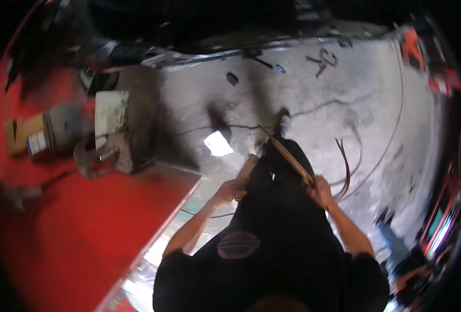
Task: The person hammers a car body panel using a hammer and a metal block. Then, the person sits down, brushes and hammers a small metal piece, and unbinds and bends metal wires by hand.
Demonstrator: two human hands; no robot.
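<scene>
Low in front of my body, my left hand (229, 193) is wrapped round a short, thick tan piece (247, 171) that looks like wood. My right hand (321, 193) grips the lower end of a long, thin brown stick (288, 157). The stick slants up and to the left, narrowing toward its far tip. Both pieces are held apart, over my dark clothing and legs. Blur hides their exact kind. A bright white square (218, 143) lies on the floor beyond my left hand.
A red-topped table (121, 218) stands at left, carrying a vise (117, 140) and a cardboard box (25, 138). Dark hoses (346, 169) and several small tools lie on the cracked concrete floor (313, 125). Another person's jeans-clad leg (391, 239) shows at lower right.
</scene>
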